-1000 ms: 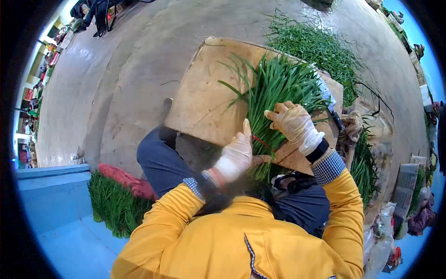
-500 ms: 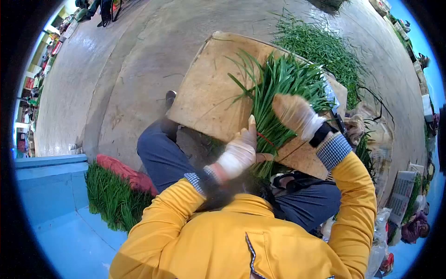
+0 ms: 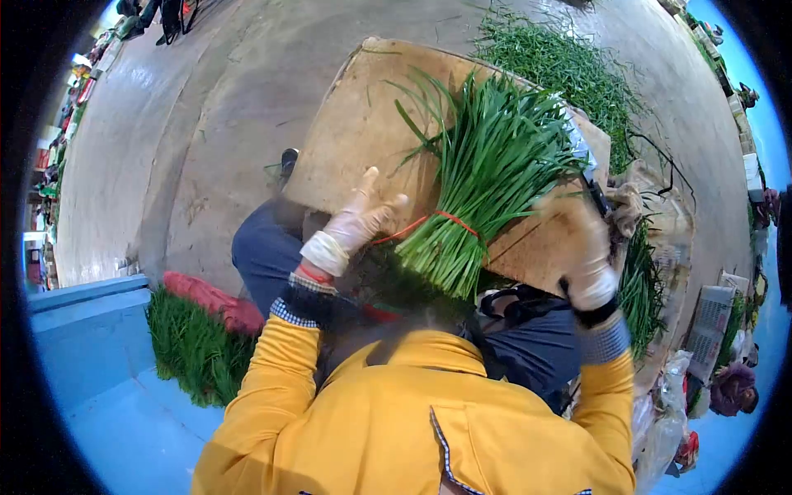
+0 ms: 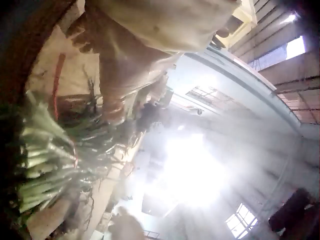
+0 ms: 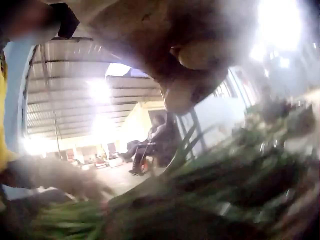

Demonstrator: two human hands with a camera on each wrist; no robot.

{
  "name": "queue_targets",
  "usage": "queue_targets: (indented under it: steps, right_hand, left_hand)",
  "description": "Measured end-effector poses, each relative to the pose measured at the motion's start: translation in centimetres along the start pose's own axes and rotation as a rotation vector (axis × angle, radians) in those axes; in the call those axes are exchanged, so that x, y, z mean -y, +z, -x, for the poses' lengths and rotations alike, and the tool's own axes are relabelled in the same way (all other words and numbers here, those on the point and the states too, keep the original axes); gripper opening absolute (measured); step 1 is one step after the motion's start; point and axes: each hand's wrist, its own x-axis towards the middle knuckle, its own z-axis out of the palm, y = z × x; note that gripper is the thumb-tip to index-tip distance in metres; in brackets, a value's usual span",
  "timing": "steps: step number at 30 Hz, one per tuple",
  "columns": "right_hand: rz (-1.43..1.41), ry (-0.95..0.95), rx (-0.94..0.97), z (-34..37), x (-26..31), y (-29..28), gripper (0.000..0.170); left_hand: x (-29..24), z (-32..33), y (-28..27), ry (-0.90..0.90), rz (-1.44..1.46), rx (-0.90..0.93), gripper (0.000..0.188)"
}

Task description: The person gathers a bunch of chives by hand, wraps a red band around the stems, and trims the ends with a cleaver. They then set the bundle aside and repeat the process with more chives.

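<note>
A bundle of garlic chives (image 3: 495, 157) lies on the brown board (image 3: 355, 140), its pale cut stems pointing toward the person. Round the stems runs a red tie (image 3: 459, 221), with a loose end trailing left past the bundle. My gloved left hand (image 3: 355, 219) hovers left of the stems, fingers spread, close to that loose end. Over the board's right edge is my gloved right hand (image 3: 592, 260), blurred and away from the bundle. In the right wrist view its fingers (image 5: 182, 95) hang loosely bent with nothing between them.
Loose green leaves (image 3: 561, 82) are heaped on the floor beyond the board. More chives (image 3: 198, 346) stand at the left beside a red cloth (image 3: 214, 301), near a blue ledge (image 3: 91, 289). A bunched cloth (image 3: 631, 206) hangs at the board's right side.
Both hands have come off the bundle: the left moved left and away from the stems, the right back toward the body. The tied stems now show fully on the board.
</note>
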Motion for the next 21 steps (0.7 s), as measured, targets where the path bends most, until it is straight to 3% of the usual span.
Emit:
queue_targets:
  steps: [1,2,3,6,7,9,10,12,14,16,18,20,21]
  right_hand:
    - [0.604,-0.101,0.182,2.4,-3.7,-0.8,0.020]
    - [0.899,0.092,0.192,4.0,0.3,4.2,0.027]
    - [1.115,0.016,0.205,4.8,-1.6,4.6,0.030]
    - [1.249,-0.003,0.216,5.1,-4.1,5.5,0.023]
    - [1.247,-0.006,0.221,4.8,-3.9,5.4,0.023]
    - [1.102,-0.019,0.365,4.1,-2.3,4.9,0.021]
    - [1.178,0.019,0.505,3.5,-0.2,4.9,0.020]
    - [1.211,0.189,0.970,1.4,4.3,4.7,0.020]
    - [1.321,0.197,1.098,-0.7,7.6,4.3,0.023]
    - [0.755,0.032,1.054,-4.8,8.7,0.0,0.028]
    - [0.837,-0.069,0.113,-9.7,8.3,-4.8,0.027]
    - [0.850,0.272,-0.616,-11.2,10.6,-4.0,0.047]
    - [0.579,0.118,-0.195,-11.1,7.3,-4.7,0.051]
  left_hand:
    - [0.9,-1.1,-0.1,0.000,-0.007,0.005,0.092]
    - [2.5,-2.8,0.0,0.098,-0.099,0.008,0.084]
    - [3.4,-3.7,0.1,0.196,-0.188,0.013,0.077]
    - [-2.2,-2.6,3.0,0.165,-0.410,0.097,0.067]
    - [-2.6,-3.4,3.4,0.327,-0.557,0.071,0.071]
    - [-4.1,-4.7,4.2,0.234,-0.590,0.162,0.076]
    - [-5.1,-5.1,4.7,0.145,-0.621,0.254,0.081]
    - [-5.9,-5.6,5.5,0.110,-0.708,0.308,0.087]
    - [-6.3,-6.3,6.1,0.058,-0.790,0.398,0.096]
    - [-6.5,-6.2,6.1,0.024,-0.837,0.351,0.100]
    - [-4.9,-6.6,6.1,0.016,-0.728,0.289,0.091]
    - [-1.2,-9.0,5.2,0.102,-0.672,0.234,0.086]
    - [-0.1,-9.9,4.4,0.192,-0.625,0.180,0.080]
